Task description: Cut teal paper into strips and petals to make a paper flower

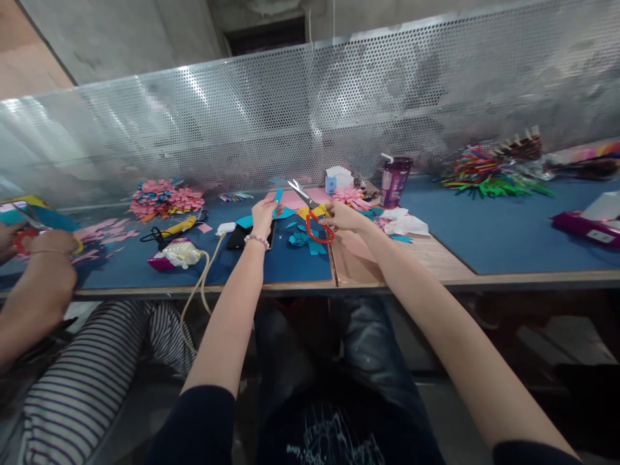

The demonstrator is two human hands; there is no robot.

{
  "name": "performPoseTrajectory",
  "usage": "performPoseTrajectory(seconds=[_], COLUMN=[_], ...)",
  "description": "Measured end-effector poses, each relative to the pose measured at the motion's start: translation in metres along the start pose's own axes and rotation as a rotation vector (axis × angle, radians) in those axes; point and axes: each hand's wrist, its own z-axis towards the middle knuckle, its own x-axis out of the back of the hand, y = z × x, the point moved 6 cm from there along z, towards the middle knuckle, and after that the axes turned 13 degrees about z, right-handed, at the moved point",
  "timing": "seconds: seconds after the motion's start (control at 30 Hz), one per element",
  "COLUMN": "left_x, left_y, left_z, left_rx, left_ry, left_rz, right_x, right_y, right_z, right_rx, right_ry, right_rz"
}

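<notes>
My left hand (264, 216) is closed on a narrow blue paper strip (278, 201) that stands up from the fingers. In my right hand (345, 217) is a pair of scissors (312, 213) with red and yellow handles. Their blades are parted slightly and point up and to the left, apart from the strip. A black phone (237, 238) lies partly under my left hand, with a white plug on a cable (225, 228) beside it. Cut blue paper pieces (299, 239) lie on the table between my hands. Pink and yellow paper sits behind the scissors.
A purple cup with a straw (395, 183) stands behind my right hand, near crumpled tissue (404, 223). Pink paper flowers (167, 199) and a glue gun (177, 228) are to the left. A co-worker's hands (51, 258) hold scissors at far left. Colourful bundles (484, 171) lie right.
</notes>
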Motion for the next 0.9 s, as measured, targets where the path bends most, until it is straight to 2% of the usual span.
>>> performPoseTrajectory(seconds=[0.1,0.23,0.37,0.5,0.67,0.9], left_x=[0.002,0.004,0.005,0.004,0.002,0.005], left_y=[0.001,0.001,0.001,0.001,0.000,-0.002], left_z=[0.000,0.001,0.002,0.001,0.002,0.004], left_rx=[-0.010,-0.005,0.000,-0.003,-0.026,-0.019], left_ry=[0.015,0.033,0.029,0.017,-0.017,0.015], left_rz=[0.009,0.009,0.013,0.043,0.064,0.060], right_x=[-0.004,-0.004,-0.002,-0.003,-0.004,0.000], right_y=[-0.006,0.001,0.002,0.000,0.001,0.006], right_z=[-0.002,0.000,0.001,0.000,-0.001,0.000], right_rx=[0.000,-0.067,-0.019,-0.004,-0.054,-0.072], right_ry=[-0.038,-0.052,-0.050,-0.062,-0.035,-0.006], right_rz=[0.034,0.002,-0.127,-0.159,-0.151,-0.149])
